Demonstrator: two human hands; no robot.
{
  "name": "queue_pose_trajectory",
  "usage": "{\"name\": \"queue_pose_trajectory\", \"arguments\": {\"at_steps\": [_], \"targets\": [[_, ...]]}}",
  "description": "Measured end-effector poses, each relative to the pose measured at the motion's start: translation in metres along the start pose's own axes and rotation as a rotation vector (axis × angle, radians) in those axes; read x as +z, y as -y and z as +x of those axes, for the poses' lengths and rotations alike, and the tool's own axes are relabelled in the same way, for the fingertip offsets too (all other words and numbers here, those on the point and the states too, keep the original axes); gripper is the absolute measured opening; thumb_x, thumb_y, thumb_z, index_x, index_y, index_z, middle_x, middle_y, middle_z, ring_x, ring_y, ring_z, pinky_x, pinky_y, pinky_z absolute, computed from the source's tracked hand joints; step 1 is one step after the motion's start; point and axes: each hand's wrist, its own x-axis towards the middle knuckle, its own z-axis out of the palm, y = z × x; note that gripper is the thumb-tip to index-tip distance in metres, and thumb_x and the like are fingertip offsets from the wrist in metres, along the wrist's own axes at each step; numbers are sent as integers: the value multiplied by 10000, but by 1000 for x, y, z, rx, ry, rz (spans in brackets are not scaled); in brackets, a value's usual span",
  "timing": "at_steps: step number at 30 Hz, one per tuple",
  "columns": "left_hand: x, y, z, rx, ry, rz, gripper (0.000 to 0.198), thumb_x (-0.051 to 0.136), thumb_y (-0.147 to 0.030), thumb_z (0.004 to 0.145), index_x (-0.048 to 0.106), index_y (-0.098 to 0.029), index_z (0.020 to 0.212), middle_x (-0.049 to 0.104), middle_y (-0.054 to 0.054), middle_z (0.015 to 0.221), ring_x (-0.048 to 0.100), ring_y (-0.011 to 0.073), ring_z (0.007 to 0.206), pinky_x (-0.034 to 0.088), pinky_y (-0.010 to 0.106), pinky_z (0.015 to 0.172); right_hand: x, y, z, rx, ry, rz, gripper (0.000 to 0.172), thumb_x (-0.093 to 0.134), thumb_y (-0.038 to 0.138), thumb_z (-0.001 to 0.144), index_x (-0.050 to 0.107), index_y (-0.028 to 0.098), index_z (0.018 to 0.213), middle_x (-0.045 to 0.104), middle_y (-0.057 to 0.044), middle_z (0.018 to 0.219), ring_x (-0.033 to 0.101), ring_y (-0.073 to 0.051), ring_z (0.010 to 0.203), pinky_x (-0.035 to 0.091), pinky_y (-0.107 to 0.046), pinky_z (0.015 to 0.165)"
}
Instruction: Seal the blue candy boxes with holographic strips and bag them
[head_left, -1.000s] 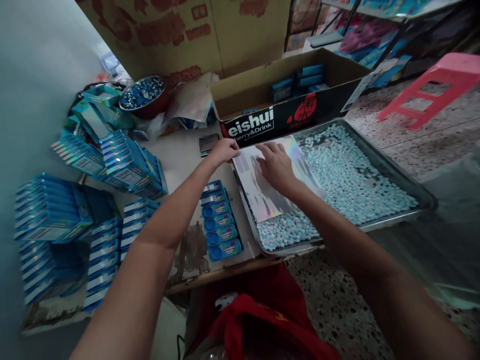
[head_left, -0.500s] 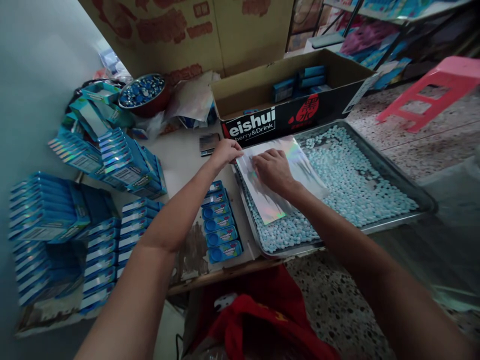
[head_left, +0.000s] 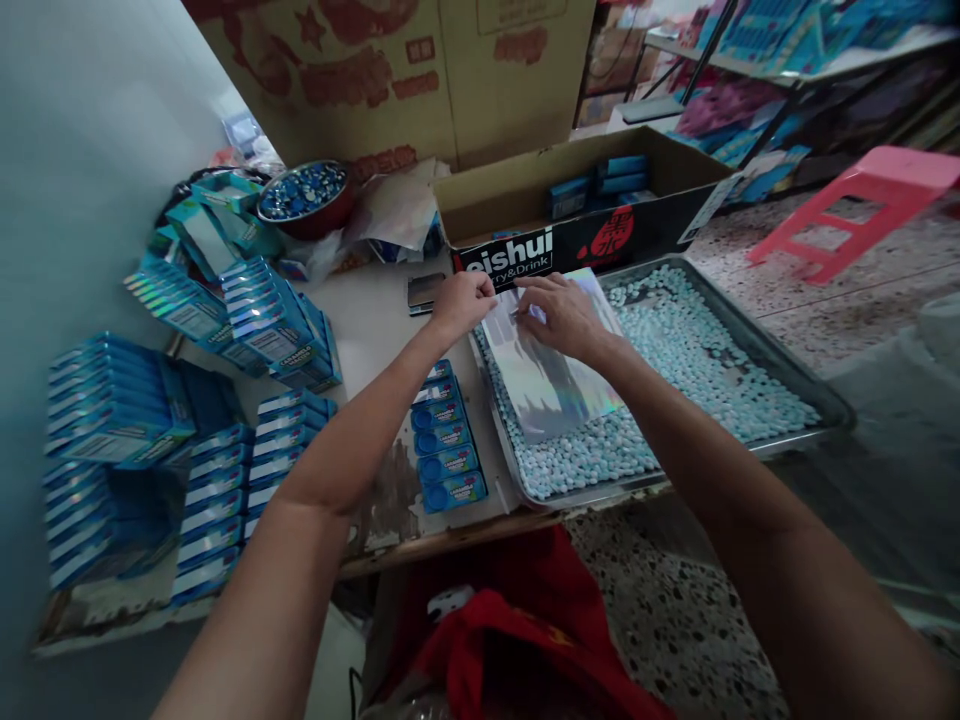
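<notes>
A shiny silver holographic sheet lies over the left part of a metal tray filled with small pale blue and white candies. My left hand is closed at the sheet's upper left corner, thumb and fingertips pinched on its edge. Over the upper part of the sheet, my right hand has its fingers curled in a pinch; whatever sits between them is too small to make out. Left of the tray stands a row of small blue candy boxes, nearest to my left forearm.
An open black-sided carton with some blue boxes stands behind the tray. Stacks of blue boxes fill the table's left side. Behind them are a bowl of small blue-and-silver pieces and a phone-like dark object. A pink stool stands right.
My right hand has lifted slightly and its fingers have drawn into a pinch over the sheet. My left hand stays at the corner. The whole view has shifted a little.
</notes>
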Motion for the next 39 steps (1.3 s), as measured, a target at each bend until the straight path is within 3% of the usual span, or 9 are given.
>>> {"name": "queue_pose_trajectory", "arguments": {"at_steps": [6,11,16,19,22,26,30,34,39], "targets": [[3,1,1,-6,5,30,88,732,-113,797,718,-190,758,700,35,763,661,214,827,472,317,780,-3,-3,2,-76,38,-34,151,590,204,923,718,225,1000,737,-100,1421,629,-365,1205,397,-542,1016],[12,9,4,-38,-10,-3,121,734,-87,773,708,-193,722,699,40,754,661,216,831,474,318,773,-4,4,-7,-79,81,-163,187,526,239,967,712,240,985,785,-100,1072,621,-326,1097,385,-505,1007],[17,15,9,-67,-22,14,120,710,-74,759,726,-191,736,722,57,787,674,227,847,486,329,786,-12,22,-20,35,-77,-73,157,619,327,945,737,254,871,720,-92,978,597,-323,1034,411,-489,934],[20,20,14,-71,8,28,96,715,-93,790,748,-182,782,758,76,861,702,242,905,504,328,823,-30,42,-33,206,-231,151,202,700,424,933,769,274,817,608,-40,753,565,-242,789,427,-418,785],[18,20,10,-85,0,-64,159,812,-148,789,775,-184,939,791,92,986,719,278,1057,518,324,896,-55,63,-43,387,-332,377,245,783,518,886,781,294,787,454,26,575,424,-164,583,354,-348,621],[0,7,-27,-171,-58,-503,281,834,-437,898,752,-175,958,794,123,989,743,276,1057,546,319,872,-78,82,-49,497,-300,675,307,884,558,762,768,275,734,492,31,549,371,-129,520,264,-307,504],[-15,-12,-90,-293,151,-998,579,772,-748,854,735,-181,962,797,134,964,769,245,920,597,330,808,-83,98,-55,537,-221,870,318,922,521,686,750,254,694,610,-4,612,388,-114,505,249,-291,437],[-11,-26,-136,-311,180,-1151,464,905,-581,808,729,-168,924,795,111,947,756,195,871,603,298,807,-82,118,-67,516,-192,887,327,930,518,687,739,252,678,568,11,564,369,-100,501,249,-275,426],[-16,-28,-170,-343,-10,-1122,193,843,-305,894,704,-174,864,775,55,877,710,131,731,575,268,740,-73,139,-79,560,-151,872,334,934,515,696,741,243,693,501,36,536,343,-90,491,247,-268,414]]}}
